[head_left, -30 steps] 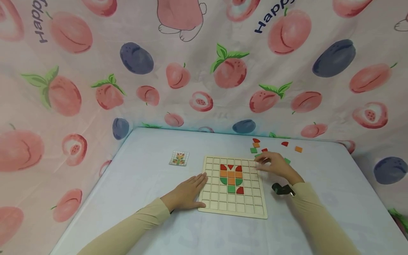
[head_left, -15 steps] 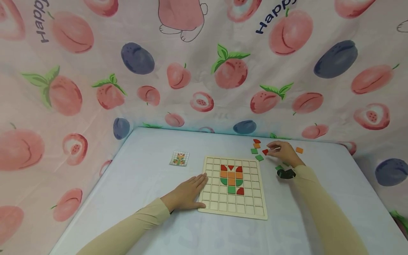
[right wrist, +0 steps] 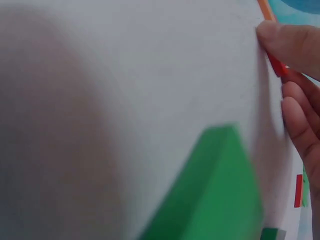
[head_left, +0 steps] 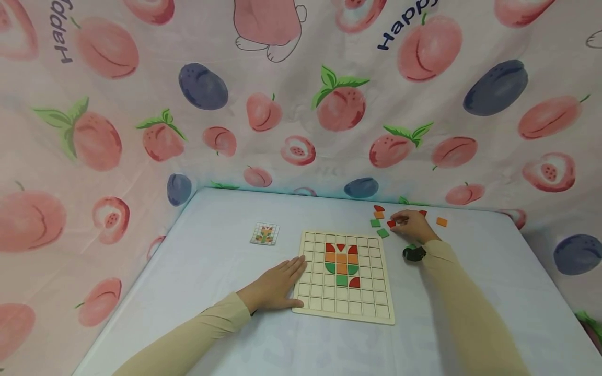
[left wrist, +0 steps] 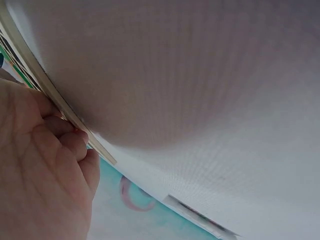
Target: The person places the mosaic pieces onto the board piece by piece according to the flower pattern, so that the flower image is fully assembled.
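The right grip (head_left: 414, 226) pinches a partly hidden red piece (right wrist: 276, 65). The left grip (head_left: 274, 285), spread, touches the board (head_left: 328, 303). A green piece (right wrist: 215, 185) shows blurred, cut off.

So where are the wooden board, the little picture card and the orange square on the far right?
Wooden board (head_left: 328, 304): head view, on a bare square in its bottom row.
Picture card (head_left: 265, 234): head view, on the middle of its printed design.
Orange square (head_left: 441, 222): head view, on the middle of its top.
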Tool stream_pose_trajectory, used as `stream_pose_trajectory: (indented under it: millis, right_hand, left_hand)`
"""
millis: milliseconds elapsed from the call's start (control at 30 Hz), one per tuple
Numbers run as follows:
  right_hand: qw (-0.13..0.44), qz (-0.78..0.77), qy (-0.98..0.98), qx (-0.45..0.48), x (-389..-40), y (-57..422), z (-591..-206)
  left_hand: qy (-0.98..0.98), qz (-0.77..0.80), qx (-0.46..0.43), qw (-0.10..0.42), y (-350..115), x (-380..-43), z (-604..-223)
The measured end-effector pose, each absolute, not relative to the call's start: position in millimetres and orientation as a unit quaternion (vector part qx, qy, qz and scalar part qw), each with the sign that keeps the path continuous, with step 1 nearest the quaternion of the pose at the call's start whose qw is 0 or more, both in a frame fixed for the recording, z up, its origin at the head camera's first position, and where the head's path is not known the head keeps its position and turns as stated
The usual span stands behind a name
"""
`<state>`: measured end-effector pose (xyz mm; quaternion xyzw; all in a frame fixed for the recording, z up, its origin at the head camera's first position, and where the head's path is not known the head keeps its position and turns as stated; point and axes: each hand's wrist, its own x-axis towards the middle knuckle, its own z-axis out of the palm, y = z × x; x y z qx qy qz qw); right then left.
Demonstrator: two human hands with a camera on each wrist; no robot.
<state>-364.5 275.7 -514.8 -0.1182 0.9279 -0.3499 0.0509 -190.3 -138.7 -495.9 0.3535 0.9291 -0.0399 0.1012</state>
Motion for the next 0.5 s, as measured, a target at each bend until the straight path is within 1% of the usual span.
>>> stream_pose_trajectory:
  millis: [500]
  right_hand:
    - [0.034, -0.311, 0.943, -0.116, -361.2, 274.8, -513.6]
  left_hand:
    - [0.929, -0.037, 0.353, 0.099, -138.9, -189.7, -495.8]
